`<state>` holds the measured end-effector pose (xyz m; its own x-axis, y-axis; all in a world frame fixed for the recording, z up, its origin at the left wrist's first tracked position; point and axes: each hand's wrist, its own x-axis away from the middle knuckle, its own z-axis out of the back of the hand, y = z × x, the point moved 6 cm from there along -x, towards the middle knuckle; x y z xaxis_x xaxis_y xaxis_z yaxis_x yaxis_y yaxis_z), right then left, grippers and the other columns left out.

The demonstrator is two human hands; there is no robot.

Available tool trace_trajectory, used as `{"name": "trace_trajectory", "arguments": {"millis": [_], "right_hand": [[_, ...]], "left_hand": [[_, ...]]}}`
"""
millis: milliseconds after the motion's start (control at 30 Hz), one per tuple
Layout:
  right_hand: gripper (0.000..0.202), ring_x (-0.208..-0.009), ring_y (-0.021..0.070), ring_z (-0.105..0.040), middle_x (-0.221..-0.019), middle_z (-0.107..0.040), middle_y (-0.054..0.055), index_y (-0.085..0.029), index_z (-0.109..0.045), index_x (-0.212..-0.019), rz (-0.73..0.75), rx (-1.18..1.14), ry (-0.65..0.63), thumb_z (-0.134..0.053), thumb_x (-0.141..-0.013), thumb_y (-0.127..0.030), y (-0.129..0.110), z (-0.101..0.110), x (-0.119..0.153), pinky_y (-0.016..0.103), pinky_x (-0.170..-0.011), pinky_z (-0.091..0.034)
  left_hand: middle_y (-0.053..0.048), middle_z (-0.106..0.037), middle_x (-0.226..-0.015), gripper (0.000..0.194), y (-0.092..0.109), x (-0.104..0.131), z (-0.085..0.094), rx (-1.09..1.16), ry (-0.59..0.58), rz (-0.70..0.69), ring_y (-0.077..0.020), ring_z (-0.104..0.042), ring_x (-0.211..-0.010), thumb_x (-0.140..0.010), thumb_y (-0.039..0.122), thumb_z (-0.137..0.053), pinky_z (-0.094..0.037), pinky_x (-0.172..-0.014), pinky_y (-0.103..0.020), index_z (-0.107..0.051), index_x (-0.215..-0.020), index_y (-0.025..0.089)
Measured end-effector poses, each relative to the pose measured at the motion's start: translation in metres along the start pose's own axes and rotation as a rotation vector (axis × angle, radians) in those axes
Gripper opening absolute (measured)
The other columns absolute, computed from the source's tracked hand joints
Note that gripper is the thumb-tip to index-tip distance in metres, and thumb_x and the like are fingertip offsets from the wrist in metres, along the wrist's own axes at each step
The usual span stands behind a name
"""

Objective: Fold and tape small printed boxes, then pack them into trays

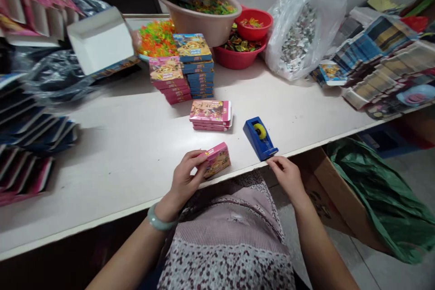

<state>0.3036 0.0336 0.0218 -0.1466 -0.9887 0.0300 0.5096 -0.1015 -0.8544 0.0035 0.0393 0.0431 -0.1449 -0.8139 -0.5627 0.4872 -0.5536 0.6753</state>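
My left hand (186, 176) grips a small pink printed box (217, 159) at the near edge of the white table (129, 145). My right hand (287, 173) is at the front end of a blue tape dispenser (260, 137), its fingertips touching or just short of the cutter end; whether it pinches tape I cannot tell. A short stack of pink boxes (211, 115) lies just beyond the held box. Farther back stand a taller pink stack (169, 79) and a blue stack (196, 64).
Basins of coloured candies sit at the back: beige (204, 16), red (253, 22). A clear bag of small wrapped pieces (301, 31) stands right of them. Flat carton piles fill both table ends. A cardboard box with a green bag (374, 190) stands on the floor, right.
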Motion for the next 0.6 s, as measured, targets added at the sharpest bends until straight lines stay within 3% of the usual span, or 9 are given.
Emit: {"name": "trace_trajectory", "arguments": {"millis": [167, 300, 367, 433, 533, 600], "right_hand": [[0.026, -0.059, 0.0169, -0.064, -0.075, -0.073, 0.004, -0.022, -0.077, -0.085, -0.055, -0.503, -0.322, -0.072, -0.075, -0.045, -0.073, -0.068, 0.013, 0.032, -0.062, -0.056], [0.043, -0.054, 0.0137, -0.061, -0.071, -0.071, 0.001, -0.019, -0.073, -0.106, -0.108, -0.586, -0.404, -0.072, -0.072, -0.045, -0.092, -0.108, 0.001, 0.029, -0.057, -0.053], [0.059, -0.047, 0.0120, -0.055, -0.068, -0.068, -0.002, -0.018, -0.063, -0.125, -0.099, -0.520, -0.399, -0.068, -0.074, -0.047, -0.088, -0.118, -0.007, 0.027, -0.050, -0.048], [0.065, -0.048, 0.0135, -0.055, -0.069, -0.069, -0.002, -0.018, -0.053, -0.136, -0.030, -0.364, -0.362, -0.063, -0.078, -0.045, -0.086, -0.120, -0.015, 0.027, -0.050, -0.045], [0.058, -0.057, 0.0200, -0.062, -0.064, -0.068, 0.001, -0.021, -0.055, -0.134, 0.141, 0.043, -0.323, -0.063, -0.081, -0.043, -0.088, -0.120, -0.031, 0.028, -0.054, -0.043], [0.057, -0.057, 0.0236, -0.062, -0.055, -0.063, 0.001, -0.021, -0.059, -0.131, 0.207, 0.282, -0.341, -0.068, -0.078, -0.041, -0.084, -0.121, -0.042, 0.029, -0.052, -0.039]], "left_hand": [[-0.004, -0.064, -0.097, 0.029, 0.016, -0.004, -0.001, -0.046, -0.050, -0.083, -0.0142, -0.063, -0.088, -0.090, 0.013, -0.056, -0.055, -0.071, -0.026, -0.055, -0.116, 0.023], [-0.004, -0.061, -0.094, 0.045, 0.025, -0.013, -0.003, -0.243, -0.237, -0.158, -0.0135, -0.059, -0.075, -0.095, 0.018, -0.046, -0.051, -0.062, -0.023, -0.041, -0.139, 0.025], [-0.005, -0.060, -0.096, 0.047, 0.023, -0.015, -0.006, -0.298, -0.355, -0.188, -0.0144, -0.060, -0.076, -0.096, 0.019, -0.042, -0.051, -0.062, -0.024, -0.039, -0.143, 0.026], [-0.006, -0.061, -0.098, 0.044, 0.019, -0.015, -0.008, -0.261, -0.386, -0.178, -0.0149, -0.061, -0.079, -0.096, 0.019, -0.043, -0.052, -0.064, -0.025, -0.044, -0.140, 0.026], [-0.007, -0.065, -0.096, 0.033, 0.008, -0.017, -0.001, -0.093, -0.295, -0.100, -0.0148, -0.064, -0.082, -0.095, 0.019, -0.048, -0.053, -0.069, -0.026, -0.056, -0.127, 0.022], [-0.007, -0.069, -0.094, 0.024, -0.005, -0.026, 0.015, 0.005, -0.193, -0.001, -0.0150, -0.065, -0.084, -0.093, 0.020, -0.053, -0.054, -0.073, -0.027, -0.063, -0.116, 0.020]]}}
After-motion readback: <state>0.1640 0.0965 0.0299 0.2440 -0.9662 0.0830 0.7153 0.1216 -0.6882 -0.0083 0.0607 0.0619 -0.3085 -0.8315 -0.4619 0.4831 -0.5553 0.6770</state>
